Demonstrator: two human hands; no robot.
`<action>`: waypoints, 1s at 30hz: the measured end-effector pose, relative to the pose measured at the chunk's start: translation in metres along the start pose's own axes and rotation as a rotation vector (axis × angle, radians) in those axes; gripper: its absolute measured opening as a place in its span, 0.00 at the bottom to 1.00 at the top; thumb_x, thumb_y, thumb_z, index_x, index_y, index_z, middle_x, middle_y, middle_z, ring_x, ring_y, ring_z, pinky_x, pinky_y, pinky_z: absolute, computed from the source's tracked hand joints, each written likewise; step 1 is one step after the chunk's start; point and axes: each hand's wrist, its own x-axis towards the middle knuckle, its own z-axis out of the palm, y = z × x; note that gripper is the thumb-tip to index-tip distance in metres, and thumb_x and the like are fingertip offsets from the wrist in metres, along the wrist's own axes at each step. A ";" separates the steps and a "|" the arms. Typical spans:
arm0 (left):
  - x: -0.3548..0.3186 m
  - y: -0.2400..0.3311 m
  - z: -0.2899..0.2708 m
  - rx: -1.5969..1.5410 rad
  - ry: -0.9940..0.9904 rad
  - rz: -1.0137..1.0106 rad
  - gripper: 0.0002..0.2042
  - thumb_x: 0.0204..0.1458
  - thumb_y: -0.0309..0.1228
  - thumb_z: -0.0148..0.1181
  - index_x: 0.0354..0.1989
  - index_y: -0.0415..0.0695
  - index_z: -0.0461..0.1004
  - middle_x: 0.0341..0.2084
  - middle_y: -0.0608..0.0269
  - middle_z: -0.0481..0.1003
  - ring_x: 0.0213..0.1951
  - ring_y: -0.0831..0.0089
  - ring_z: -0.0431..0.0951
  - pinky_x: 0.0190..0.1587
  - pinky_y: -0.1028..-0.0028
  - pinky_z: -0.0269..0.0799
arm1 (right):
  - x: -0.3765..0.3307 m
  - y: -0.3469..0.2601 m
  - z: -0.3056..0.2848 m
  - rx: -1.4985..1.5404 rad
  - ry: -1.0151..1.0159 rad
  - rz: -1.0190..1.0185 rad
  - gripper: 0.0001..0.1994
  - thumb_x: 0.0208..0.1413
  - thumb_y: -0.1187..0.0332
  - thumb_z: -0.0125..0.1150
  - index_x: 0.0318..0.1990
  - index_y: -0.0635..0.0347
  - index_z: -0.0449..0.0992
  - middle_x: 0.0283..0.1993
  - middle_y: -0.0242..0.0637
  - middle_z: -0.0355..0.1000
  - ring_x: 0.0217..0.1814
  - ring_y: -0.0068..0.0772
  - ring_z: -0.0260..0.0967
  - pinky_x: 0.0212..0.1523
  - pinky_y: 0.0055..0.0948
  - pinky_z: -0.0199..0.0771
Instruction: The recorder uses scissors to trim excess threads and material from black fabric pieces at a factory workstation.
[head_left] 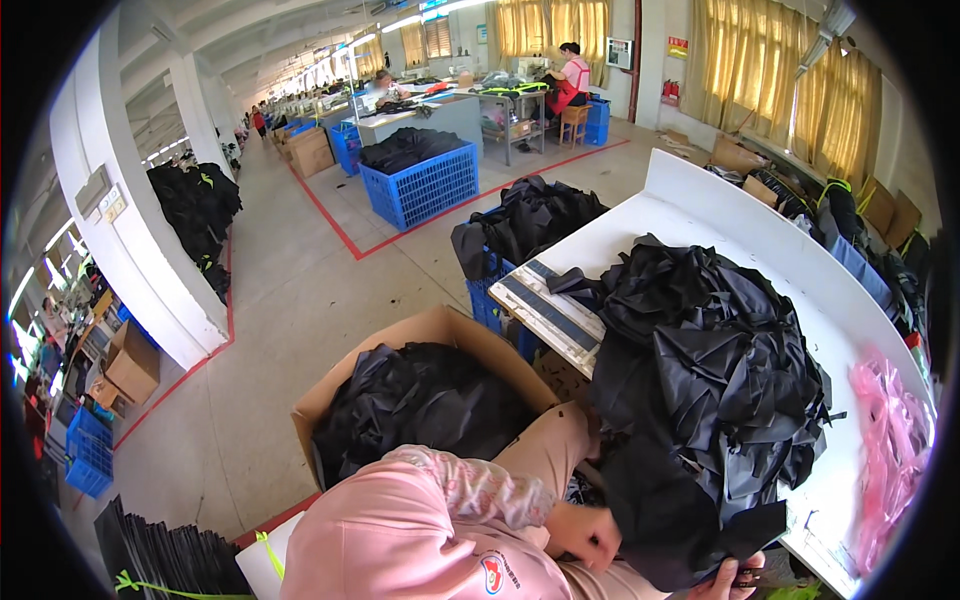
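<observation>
A big heap of black fabric pieces (715,370) lies on a white table (700,215) in front of me. One black fabric piece (670,515) hangs off the heap's near edge. My left hand (585,535), coming out of a pink sleeve (420,530), pinches this piece at its left side. My right hand (735,583) is only partly in view at the lower edge and grips the same piece from below. A small dark object by its fingers is too hidden to tell.
An open cardboard box (420,335) full of black fabric stands left of the table, with blue crates (420,185) and black bundles beyond. Pink plastic bags (895,440) lie on the table's right end. A stack of black pieces (165,560) sits lower left. Other people work far back.
</observation>
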 end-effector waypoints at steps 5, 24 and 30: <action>-0.004 0.028 -0.031 0.025 0.575 0.039 0.28 0.55 0.47 0.58 0.57 0.40 0.64 0.52 0.57 0.66 0.56 0.67 0.64 0.59 0.67 0.57 | -0.006 -0.016 0.005 0.170 -0.578 0.278 0.13 0.44 0.86 0.59 0.39 0.64 0.73 0.39 0.33 0.70 0.40 0.25 0.66 0.42 0.23 0.66; 0.025 0.000 -0.021 -0.423 0.092 -0.209 0.22 0.54 0.42 0.62 0.42 0.32 0.70 0.27 0.66 0.71 0.30 0.81 0.68 0.32 0.78 0.64 | 0.010 0.005 0.005 0.150 -0.524 0.316 0.14 0.49 0.84 0.57 0.46 0.69 0.72 0.43 0.38 0.74 0.44 0.26 0.70 0.49 0.24 0.68; 0.039 0.012 -0.027 -0.071 0.161 -0.154 0.16 0.53 0.38 0.62 0.35 0.35 0.73 0.21 0.64 0.72 0.25 0.78 0.69 0.30 0.74 0.64 | 0.013 0.011 0.008 0.109 -0.515 0.273 0.16 0.50 0.84 0.54 0.49 0.71 0.70 0.47 0.41 0.72 0.49 0.30 0.69 0.54 0.27 0.66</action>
